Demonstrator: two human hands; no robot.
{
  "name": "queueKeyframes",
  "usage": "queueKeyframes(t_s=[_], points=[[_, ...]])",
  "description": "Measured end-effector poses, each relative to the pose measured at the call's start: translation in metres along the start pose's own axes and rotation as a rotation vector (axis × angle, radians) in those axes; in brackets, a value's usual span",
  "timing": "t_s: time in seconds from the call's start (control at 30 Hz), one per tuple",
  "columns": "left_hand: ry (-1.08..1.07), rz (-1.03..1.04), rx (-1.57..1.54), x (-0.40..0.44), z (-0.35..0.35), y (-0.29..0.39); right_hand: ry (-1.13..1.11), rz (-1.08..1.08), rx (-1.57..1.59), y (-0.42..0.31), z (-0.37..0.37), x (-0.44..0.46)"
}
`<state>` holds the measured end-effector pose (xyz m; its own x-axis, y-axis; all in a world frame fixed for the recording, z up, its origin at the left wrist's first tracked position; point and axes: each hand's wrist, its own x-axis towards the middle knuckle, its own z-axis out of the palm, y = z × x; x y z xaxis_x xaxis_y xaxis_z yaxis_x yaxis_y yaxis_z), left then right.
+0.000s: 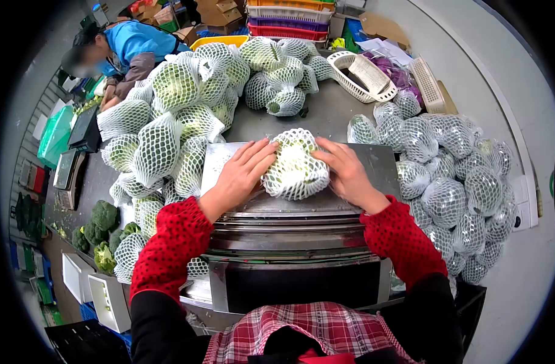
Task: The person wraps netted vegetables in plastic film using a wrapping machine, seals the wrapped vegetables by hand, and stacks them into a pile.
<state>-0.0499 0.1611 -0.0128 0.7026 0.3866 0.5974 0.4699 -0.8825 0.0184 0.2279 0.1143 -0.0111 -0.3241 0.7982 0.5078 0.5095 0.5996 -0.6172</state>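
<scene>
Snugly, white mesh point(298, 183) wraps the greenish vegetable point(294, 156), left hand point(244, 171) and right hand point(345, 171) clasping it.

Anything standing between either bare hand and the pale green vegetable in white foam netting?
No separate object is visible in between. The left hand and right hand rest at its sides; only the white foam netting covers the pale green vegetable.

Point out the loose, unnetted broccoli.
In the head view, the unnetted broccoli sits at lower left, beside the left-hand pile of netted vegetables, just above the white boxes.
</scene>
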Motion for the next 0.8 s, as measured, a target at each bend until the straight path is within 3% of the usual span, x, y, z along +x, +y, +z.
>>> queueKeyframes(t_s=[0.03,0.1,0.17,0.23,0.3,0.33,0.37,0.43,0.47,0.5,0.57,0.63,0.7,0.73,0.77,0.8], points=[[0.034,-0.033,-0.172,0.003,0.003,0.001,0.011,-0.171,-0.31,0.001,0.003,0.003],[0.057,-0.046,-0.213,-0.005,-0.002,0.003,-0.024,-0.116,-0.198,-0.005,-0.004,-0.004],[-0.165,-0.264,-0.548,-0.01,-0.036,0.029,-0.258,0.162,0.179,-0.042,-0.027,-0.013],[-0.154,-0.279,-0.691,-0.023,-0.072,0.069,-0.377,0.178,0.215,-0.086,-0.041,-0.041],[-0.334,-0.456,-0.845,-0.05,-0.103,0.108,-0.534,0.343,0.312,-0.131,-0.046,-0.076],[-0.47,-0.622,-1.051,-0.073,-0.102,0.126,-0.55,0.321,0.274,-0.135,-0.036,-0.106],[-0.474,-0.809,-1.311,-0.097,-0.093,0.148,-0.649,0.505,0.385,-0.139,-0.029,-0.13],[-0.499,-0.982,-1.402,-0.139,-0.083,0.173,-0.398,0.916,0.856,-0.139,-0.007,-0.178],[-0.43,-1.126,-1.637,-0.16,-0.083,0.183,-0.384,1.033,1.142,-0.136,-0.006,-0.202],[-0.275,-1.457,-1.938,-0.194,-0.075,0.192,-0.239,1.059,1.322,-0.152,-0.003,-0.205],[0.195,-1.49,-2.263,-0.186,-0.096,0.211,0.015,0.954,1.153,-0.177,0.01,-0.212],[0.281,-1.578,-2.122,-0.187,-0.099,0.233,0.099,0.902,0.814,-0.187,0.024,-0.212],[0.292,-1.566,-1.511,-0.211,-0.087,0.251,0.199,0.992,0.596,-0.182,0.045,-0.206],[0.395,-1.597,-1.512,-0.216,-0.091,0.251,0.235,0.964,0.545,-0.173,0.046,-0.209],[0.367,-1.672,-1.217,-0.196,-0.107,0.256,0.27,0.934,0.492,-0.17,0.044,-0.206],[0.426,-1.701,-1.126,-0.197,-0.119,0.261,0.266,0.997,0.478,-0.179,0.032,-0.203]])
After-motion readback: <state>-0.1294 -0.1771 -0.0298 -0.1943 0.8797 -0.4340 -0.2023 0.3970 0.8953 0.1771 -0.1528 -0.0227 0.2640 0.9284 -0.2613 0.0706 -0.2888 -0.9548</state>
